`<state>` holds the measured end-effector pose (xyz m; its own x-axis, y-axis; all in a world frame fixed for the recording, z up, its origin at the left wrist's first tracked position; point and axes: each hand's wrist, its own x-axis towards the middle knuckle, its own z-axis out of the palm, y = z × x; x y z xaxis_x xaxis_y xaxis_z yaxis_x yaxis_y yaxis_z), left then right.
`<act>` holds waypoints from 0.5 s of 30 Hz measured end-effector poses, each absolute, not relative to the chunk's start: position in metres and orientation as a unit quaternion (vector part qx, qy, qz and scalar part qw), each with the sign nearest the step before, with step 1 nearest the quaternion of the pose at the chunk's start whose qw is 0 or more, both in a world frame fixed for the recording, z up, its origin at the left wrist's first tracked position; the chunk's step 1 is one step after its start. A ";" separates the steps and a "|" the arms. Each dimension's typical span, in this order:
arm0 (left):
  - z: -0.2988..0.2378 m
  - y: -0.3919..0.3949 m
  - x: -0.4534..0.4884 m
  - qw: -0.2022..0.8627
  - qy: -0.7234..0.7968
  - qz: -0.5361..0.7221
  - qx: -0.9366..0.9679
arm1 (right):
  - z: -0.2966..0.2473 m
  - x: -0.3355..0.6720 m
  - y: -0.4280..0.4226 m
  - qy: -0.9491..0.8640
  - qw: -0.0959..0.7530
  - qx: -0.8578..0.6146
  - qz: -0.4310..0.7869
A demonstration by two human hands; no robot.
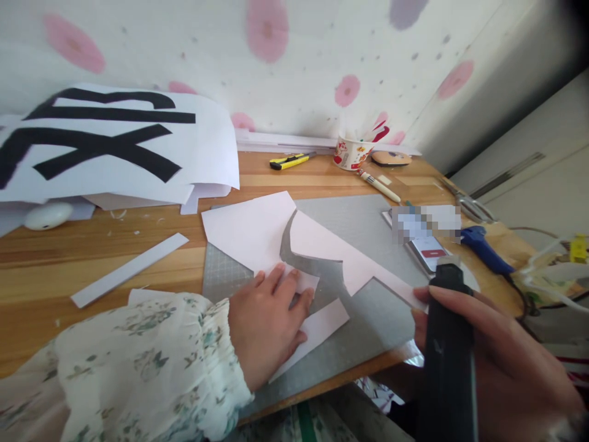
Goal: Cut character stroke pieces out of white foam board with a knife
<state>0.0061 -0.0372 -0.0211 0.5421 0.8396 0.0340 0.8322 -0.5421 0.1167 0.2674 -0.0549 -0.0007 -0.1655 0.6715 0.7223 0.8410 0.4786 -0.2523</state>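
Observation:
My left hand [269,322] lies flat with its fingers stretched out on a cut white paper piece [251,236] that rests on a grey cutting mat [363,224]. A second white cut piece [335,248] lies beside it on the mat, and a smaller white piece [322,325] sticks out under my left palm. My right hand [501,362] is wrapped round a black upright tool [448,350] at the mat's right edge, its tip near the second piece's right end.
A wooden table [92,258] carries a white paper strip [129,270], a big sheet with black strokes [101,141], a yellow utility knife [289,161], a cup of pens [352,152], a pen [380,186], a phone [427,245], a blue glue gun [485,248], scissors [469,202].

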 end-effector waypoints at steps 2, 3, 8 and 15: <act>-0.019 -0.036 0.006 0.045 0.477 0.043 0.877 | 0.001 0.267 -0.051 -0.732 0.425 -0.523 -0.096; -0.017 -0.036 0.006 0.047 0.477 0.043 0.877 | 0.001 0.269 -0.050 -0.727 0.429 -0.527 -0.097; -0.014 -0.040 0.010 0.064 0.494 0.039 0.866 | -0.016 0.288 -0.040 -0.759 0.395 -0.491 -0.166; -0.018 -0.051 0.013 0.048 0.481 0.032 0.875 | -0.044 0.307 -0.023 -0.769 0.311 -0.536 -0.159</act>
